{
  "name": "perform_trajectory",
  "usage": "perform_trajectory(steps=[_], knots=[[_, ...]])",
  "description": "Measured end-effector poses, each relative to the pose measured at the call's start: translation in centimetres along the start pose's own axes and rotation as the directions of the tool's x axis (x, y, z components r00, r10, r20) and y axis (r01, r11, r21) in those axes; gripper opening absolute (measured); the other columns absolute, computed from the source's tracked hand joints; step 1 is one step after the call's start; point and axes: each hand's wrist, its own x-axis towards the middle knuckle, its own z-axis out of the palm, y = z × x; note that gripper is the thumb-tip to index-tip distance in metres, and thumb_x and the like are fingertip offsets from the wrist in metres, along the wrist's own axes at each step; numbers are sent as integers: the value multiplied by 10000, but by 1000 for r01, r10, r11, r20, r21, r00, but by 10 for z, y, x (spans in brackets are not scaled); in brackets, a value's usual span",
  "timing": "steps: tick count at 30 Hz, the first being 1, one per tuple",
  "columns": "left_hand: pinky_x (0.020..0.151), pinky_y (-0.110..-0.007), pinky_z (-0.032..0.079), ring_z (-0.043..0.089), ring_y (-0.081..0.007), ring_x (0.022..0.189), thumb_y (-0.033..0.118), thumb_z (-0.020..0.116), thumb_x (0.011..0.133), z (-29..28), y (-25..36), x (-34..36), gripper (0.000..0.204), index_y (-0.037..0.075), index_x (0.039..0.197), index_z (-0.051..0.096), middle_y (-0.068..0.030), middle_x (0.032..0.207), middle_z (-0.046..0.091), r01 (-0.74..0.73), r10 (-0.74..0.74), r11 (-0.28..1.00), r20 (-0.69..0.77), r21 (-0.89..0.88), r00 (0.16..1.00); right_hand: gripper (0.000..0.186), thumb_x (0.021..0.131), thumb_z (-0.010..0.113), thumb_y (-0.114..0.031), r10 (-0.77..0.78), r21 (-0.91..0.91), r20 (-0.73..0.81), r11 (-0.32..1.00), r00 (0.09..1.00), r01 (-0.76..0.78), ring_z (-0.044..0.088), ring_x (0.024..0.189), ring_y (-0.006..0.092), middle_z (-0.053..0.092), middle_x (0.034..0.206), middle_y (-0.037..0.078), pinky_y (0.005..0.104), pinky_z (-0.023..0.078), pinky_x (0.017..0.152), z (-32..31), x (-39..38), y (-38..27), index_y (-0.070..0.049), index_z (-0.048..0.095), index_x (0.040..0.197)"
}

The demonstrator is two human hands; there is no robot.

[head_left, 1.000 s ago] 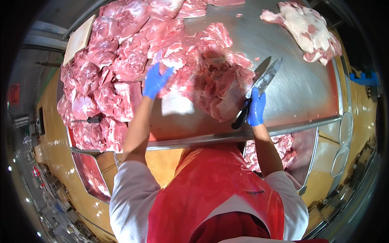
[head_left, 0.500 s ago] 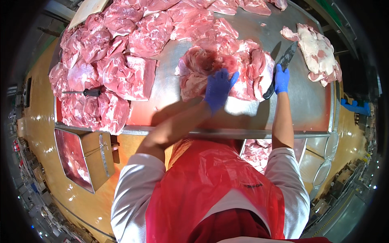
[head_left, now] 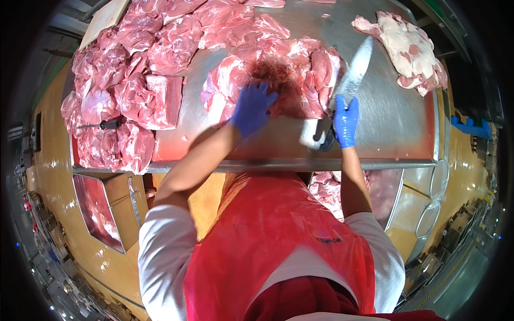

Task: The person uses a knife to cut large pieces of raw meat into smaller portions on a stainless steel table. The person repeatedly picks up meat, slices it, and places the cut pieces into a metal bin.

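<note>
A large piece of raw meat [head_left: 289,64], opened out with a dark red hollow in its middle, lies on the steel table [head_left: 396,128]. My left hand [head_left: 252,109], in a blue glove, rests on its near left side with fingers spread. On its right side, my right hand [head_left: 346,122], also gloved in blue, is closed round the dark handle of a knife [head_left: 356,67]. The wide blade points away from me, over the table beside the meat's right edge. Part of the handle shows below the fist.
Several cuts of raw meat [head_left: 144,99] are heaped at the left; a thin tool with a black handle [head_left: 110,124] lies on them. A pale slab of meat [head_left: 409,51] sits at the far right. Metal bins [head_left: 115,208] with meat stand below the table's near edge.
The knife has turned, so its broad blade now catches the light. Both hands have shifted left and a little nearer in the picture, and the whole view has moved slightly.
</note>
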Motion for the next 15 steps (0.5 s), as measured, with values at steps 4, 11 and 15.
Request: perform_trajectory(steps=[4, 11, 15], knots=[[881, -413, 520, 646, -340, 986, 174, 670, 808, 0, -35, 18, 367, 79, 1162, 658, -171, 1084, 674, 339, -446, 667, 8, -663, 895, 251, 990, 607, -232, 165, 74, 306, 978, 938, -196, 559, 605, 127, 613, 830, 74, 301, 473, 528, 5, -13, 0, -18, 551, 1106], [754, -324, 498, 611, -219, 807, 30, 684, 767, -8, -42, -31, 212, 17, 964, 606, -94, 903, 605, 248, -501, 703, -216, -667, 838, 339, 961, 611, -221, 13, -6, 707, 1000, 707, -13, 614, 637, 210, 622, 830, 109, 365, 517, 594, 33, -64, 6, -53, 521, 1241], [775, -341, 487, 600, -255, 849, 9, 707, 736, -18, -35, -17, 218, 27, 918, 588, -103, 908, 579, 110, -379, 769, -309, -630, 872, 608, 955, 581, -199, -317, 128, 565, 946, 762, 298, 670, 795, 329, 676, 968, 212, 449, 516, 749, 134, -16, -31, -136, 358, 1517]])
